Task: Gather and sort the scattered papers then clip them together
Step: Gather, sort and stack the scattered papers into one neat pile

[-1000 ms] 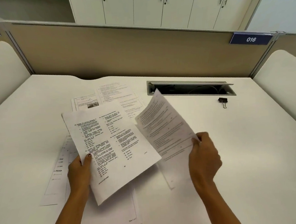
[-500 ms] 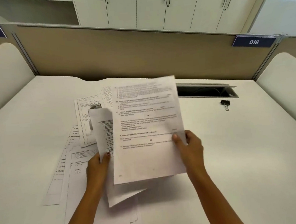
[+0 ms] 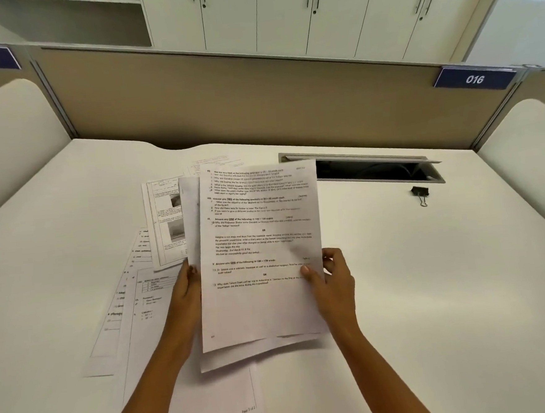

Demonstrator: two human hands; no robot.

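Both hands hold a small stack of printed sheets upright above the white desk. My left hand grips the stack's left edge, mostly hidden behind the paper. My right hand pinches the right edge, thumb on the front page. The top sheet lies almost square over the one behind it. Several more printed sheets lie scattered flat on the desk to the left and underneath. A black binder clip lies on the desk at the right, well apart from both hands.
An open cable hatch is set into the desk behind the stack. A tan partition with a blue "016" label closes the far edge. Cream side panels stand at left and right. White cabinets rise behind the partition.
The two sheets, held apart a second ago, have been brought together. The right-hand sheet swung over the left one and now lies nearly aligned on it. Both hands moved closer.
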